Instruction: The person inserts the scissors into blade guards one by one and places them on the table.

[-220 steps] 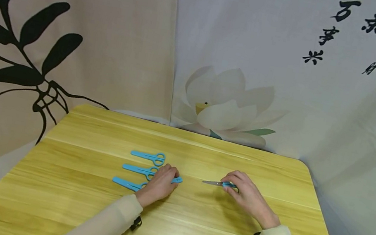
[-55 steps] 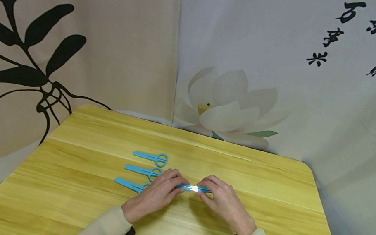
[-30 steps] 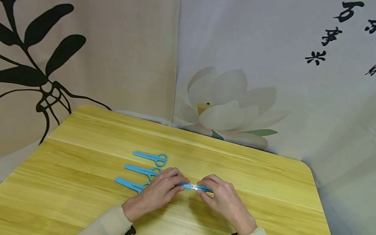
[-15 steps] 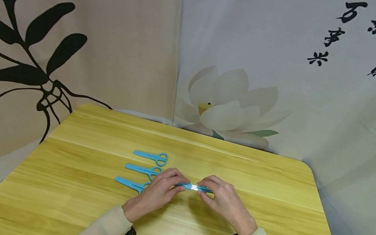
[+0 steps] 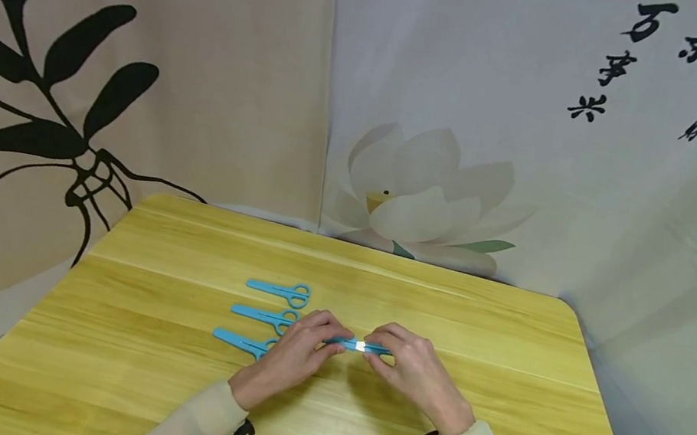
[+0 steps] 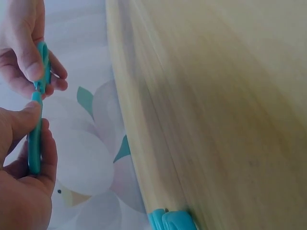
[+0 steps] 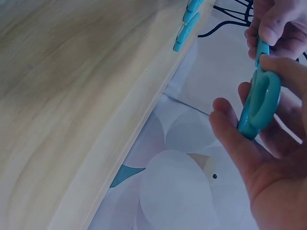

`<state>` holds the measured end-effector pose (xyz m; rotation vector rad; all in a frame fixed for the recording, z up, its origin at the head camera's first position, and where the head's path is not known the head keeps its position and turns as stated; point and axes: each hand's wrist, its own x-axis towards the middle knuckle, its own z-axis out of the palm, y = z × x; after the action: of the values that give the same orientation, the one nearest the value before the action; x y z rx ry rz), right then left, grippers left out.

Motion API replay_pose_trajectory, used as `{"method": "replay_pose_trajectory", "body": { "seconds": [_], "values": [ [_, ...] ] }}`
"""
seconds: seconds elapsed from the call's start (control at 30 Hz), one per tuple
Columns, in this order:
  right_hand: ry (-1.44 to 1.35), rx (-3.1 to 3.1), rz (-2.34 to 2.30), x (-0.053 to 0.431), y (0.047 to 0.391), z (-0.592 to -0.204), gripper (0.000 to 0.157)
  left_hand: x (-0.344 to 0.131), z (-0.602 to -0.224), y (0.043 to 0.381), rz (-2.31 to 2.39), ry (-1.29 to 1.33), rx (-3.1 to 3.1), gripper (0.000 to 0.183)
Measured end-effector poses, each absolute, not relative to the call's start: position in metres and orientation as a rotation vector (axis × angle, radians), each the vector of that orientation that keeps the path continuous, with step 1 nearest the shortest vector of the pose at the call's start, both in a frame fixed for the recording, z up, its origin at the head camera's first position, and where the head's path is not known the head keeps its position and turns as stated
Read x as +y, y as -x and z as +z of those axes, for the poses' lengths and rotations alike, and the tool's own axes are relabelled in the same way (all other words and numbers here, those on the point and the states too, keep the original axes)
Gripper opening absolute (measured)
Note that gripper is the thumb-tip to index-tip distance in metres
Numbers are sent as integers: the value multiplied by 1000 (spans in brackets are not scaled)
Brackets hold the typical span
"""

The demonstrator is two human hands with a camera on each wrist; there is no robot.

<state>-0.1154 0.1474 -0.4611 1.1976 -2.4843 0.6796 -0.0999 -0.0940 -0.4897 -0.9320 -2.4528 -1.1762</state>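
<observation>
My left hand pinches a slim blue blade cover between thumb and fingers. My right hand grips blue-handled scissors by the finger loops. The blades point left into the cover, and a short shiny metal part shows between the two hands. Both are held in the air above the table. Left of my left hand lie three more blue scissors in covers: the far pair, the middle pair and the near pair. My left hand partly hides the handles of the nearer two.
The wood-grain table reaches back to a printed cloth hanging behind it. Both sleeves come in from the table's front side, and a dark wrist strap shows at the left cuff.
Since the oldest frame, my hands have come together and the bare blades have gone into the cover. Over the last two seconds the hands have barely moved.
</observation>
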Motion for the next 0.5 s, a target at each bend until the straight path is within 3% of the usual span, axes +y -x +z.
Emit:
{"method": "replay_pose_trajectory", "body": {
  "seconds": [0.33,0.5],
  "values": [
    [-1186,-2466,679,147,117,-463,20,-91,-484,99,-1186,879,-2533,18],
    [-1156,-2470,706,150,117,-465,21,-94,-485,99,-1171,842,-2616,28]
  ]
}}
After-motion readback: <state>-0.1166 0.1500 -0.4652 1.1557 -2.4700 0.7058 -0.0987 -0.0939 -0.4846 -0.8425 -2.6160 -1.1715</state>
